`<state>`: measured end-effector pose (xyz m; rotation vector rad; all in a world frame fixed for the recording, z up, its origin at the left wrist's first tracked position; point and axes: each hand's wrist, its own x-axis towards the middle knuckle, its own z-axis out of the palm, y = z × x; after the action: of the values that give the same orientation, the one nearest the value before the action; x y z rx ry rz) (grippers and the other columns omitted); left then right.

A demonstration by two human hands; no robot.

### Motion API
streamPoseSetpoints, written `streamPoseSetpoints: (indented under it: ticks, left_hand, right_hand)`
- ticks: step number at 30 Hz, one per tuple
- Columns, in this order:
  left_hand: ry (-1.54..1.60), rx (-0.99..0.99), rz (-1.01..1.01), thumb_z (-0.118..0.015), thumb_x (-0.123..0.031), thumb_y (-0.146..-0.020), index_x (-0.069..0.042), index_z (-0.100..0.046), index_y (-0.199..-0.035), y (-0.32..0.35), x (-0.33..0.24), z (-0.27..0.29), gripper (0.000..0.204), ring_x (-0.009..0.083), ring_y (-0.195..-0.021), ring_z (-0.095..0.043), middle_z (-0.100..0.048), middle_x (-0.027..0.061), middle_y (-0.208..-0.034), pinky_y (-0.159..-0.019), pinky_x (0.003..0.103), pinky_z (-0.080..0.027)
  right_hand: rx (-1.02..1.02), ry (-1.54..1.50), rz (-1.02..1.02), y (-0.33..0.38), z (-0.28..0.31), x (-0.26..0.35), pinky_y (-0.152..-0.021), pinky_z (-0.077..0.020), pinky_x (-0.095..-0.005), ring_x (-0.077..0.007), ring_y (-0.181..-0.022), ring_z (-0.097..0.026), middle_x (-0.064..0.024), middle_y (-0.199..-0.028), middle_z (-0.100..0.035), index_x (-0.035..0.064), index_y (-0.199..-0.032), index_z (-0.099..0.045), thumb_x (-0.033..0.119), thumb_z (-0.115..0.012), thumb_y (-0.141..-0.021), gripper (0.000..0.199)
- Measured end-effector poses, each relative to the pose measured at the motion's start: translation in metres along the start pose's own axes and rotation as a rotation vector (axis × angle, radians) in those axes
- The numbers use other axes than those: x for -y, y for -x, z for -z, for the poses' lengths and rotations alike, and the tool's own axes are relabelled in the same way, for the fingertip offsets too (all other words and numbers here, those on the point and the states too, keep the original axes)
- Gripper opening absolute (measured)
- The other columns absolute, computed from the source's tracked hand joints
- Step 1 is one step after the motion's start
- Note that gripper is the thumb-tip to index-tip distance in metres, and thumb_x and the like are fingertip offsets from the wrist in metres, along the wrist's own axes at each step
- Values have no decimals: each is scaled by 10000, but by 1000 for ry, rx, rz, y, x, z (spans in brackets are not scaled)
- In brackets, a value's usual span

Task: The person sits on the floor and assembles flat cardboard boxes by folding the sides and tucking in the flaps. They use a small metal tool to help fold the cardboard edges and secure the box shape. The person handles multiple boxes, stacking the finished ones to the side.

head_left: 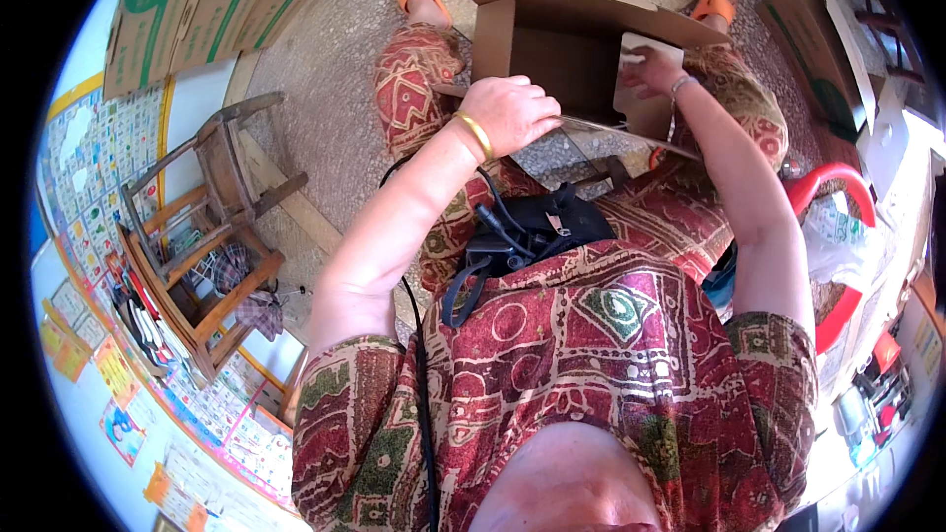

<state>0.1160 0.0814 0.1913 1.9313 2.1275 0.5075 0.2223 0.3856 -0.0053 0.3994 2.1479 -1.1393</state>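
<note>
An open brown cardboard box (552,54) stands between my knees, its flaps spread and its inside dark. My left hand (507,116), with a gold bangle at the wrist, is closed on the box's near edge, fingers curled over the cardboard. At the box's right side, my right hand (650,72) lies against a pale side flap (645,116). Its fingers are bent together near a small whitish patch, and what they pinch is too unclear to name. A black pouch (562,222) with straps and a cable rests at my lap.
Several flattened cartons with green print (207,5) lean at the upper left. Wooden stools (232,167) stand on the left. Another carton (813,59) is at the right, above a red-rimmed container (838,177) with a clear plastic bag (838,236). A speckled floor (315,69) lies beneath.
</note>
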Motion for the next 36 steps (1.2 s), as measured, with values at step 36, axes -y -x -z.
streamPoseSetpoints:
  ticks: [36]
  left_hand:
    - [325,377,428,-518,-429,-911,-43,-664,-988,-59,101,-19,420,250,-887,-624,-675,125,-946,-825,350,-467]
  right_hand:
    - [-308,198,340,51,33,110,-737,-473,-383,-341,-792,-601,-167,-843,-648,50,-924,-657,419,-531,-900,391]
